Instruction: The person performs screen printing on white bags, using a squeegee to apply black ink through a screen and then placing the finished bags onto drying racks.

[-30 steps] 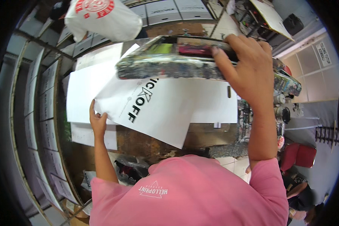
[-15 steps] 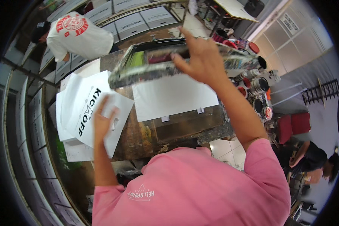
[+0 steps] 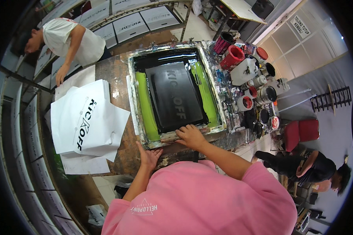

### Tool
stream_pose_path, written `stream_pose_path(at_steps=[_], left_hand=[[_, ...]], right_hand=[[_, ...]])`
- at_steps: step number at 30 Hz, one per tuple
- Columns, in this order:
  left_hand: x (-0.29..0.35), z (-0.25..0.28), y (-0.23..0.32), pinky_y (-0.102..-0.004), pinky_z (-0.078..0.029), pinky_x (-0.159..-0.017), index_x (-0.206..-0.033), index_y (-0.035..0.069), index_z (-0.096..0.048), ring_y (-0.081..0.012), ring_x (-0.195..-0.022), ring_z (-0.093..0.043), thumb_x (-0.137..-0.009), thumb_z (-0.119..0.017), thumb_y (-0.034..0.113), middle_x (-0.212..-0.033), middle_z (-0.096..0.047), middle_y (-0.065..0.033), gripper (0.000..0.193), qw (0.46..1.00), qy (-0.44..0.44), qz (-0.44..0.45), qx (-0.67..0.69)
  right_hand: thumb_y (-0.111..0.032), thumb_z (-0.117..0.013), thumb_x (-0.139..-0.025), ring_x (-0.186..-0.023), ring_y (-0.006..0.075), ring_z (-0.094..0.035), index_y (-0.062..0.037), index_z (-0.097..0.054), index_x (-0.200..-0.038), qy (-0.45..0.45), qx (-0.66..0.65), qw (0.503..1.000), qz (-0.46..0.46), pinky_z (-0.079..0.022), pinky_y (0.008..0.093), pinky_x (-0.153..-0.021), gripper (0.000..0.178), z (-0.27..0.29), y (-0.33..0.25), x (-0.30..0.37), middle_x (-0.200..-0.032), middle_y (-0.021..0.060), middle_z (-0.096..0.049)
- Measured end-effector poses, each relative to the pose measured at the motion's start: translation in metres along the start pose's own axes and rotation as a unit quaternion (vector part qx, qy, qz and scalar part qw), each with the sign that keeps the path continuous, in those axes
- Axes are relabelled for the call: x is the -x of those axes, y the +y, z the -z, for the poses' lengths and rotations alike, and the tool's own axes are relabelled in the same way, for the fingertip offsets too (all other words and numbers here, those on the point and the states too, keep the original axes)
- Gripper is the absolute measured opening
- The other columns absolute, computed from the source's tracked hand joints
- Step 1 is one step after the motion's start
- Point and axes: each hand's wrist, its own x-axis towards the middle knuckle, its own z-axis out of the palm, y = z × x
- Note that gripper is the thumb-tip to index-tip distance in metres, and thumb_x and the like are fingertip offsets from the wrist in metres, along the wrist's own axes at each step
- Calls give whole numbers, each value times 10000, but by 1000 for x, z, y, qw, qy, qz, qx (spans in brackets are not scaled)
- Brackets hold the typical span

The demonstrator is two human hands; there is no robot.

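A screen-printing frame point(image 3: 219, 105) lies flat on the worktable, its mesh dark in the middle with green strips along both sides. Black ink is pooled at its far end, and dark lettering shows faintly through the mesh. My right hand point(image 3: 191, 136) is closed over the near rim, fingers curled onto it. At the near left corner my left hand point(image 3: 148, 157) touches the frame with thumb and fingers spread. To the left lies a stack of white printed sheets point(image 3: 68, 121) with black lettering. Whatever lies beneath the frame is mostly hidden; a white edge shows along its left side.
Ink pots and tubs, among them a red tub point(image 3: 232, 56) and a white container point(image 3: 243, 71), crowd the table's right side. A co-worker point(image 3: 68, 41) reaches toward the table's far left. Racks of white boxes point(image 3: 35, 137) line the left. Another person point(image 3: 317, 168) is at right.
The tilted frame has come down flat over the white sheet. My right hand has moved nearer along with it; my left has left the stack for the frame's corner. The co-worker has turned.
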Motion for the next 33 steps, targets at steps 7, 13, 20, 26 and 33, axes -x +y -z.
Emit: stream_pose_path(at_steps=[7, 13, 20, 26, 33], left_hand=[[-10, 10, -13, -562, -380, -1200, -1668, -19, -25, -470, -1511, -323, -830, -379, 995, -1656, -221, -325, 1362, 996, 86, 4, -31], [-7, 1, -17, -558, -429, -1153, -1659, -3, 131, -465, -1508, -327, -822, -355, 1008, -1662, -163, -354, 1399, 991, 129, -9, -43], [8, -19, -16, -548, -434, -1147, -1670, 4, 47, -442, -1486, -382, -868, -328, 976, -1655, -229, -321, 1315, 986, 155, -27, -53], [28, -26, -15, -546, -465, -1119, -1628, 7, -194, -393, -1378, -509, -950, -349, 889, -1523, -438, -259, 1124, 980, 151, -85, -98], [43, -22, -3, -554, -477, -1124, -1568, -83, -198, -390, -1307, -530, -934, -372, 896, -1398, -477, -269, 1179, 989, 44, -105, -100]], right_hand=[[-379, -796, -851, -1065, 315, -610, -67, -654, -1277, 60, 9, 998, 26, -515, 493, -960, 547, -16, 60, -88, -1134, 94, -648], [-337, -820, -829, -1021, 310, -622, -85, -685, -1217, 139, 36, 989, 41, -541, 455, -873, 483, 3, 141, -219, -1073, 81, -645], [-563, -636, -977, -1042, 341, -690, -139, -730, -1069, -19, 21, 999, 15, -567, 506, -848, 443, 59, 194, -329, -1054, 94, -720], [-603, -616, -970, -1009, 324, -694, -162, -730, -1052, 71, 49, 996, 12, -581, 481, -790, 463, 39, 194, -327, -1001, 85, -710], [-530, -702, -929, -994, 335, -686, -136, -689, -1065, 52, 14, 999, 5, -586, 479, -753, 417, 42, 101, -174, -1011, 98, -686]])
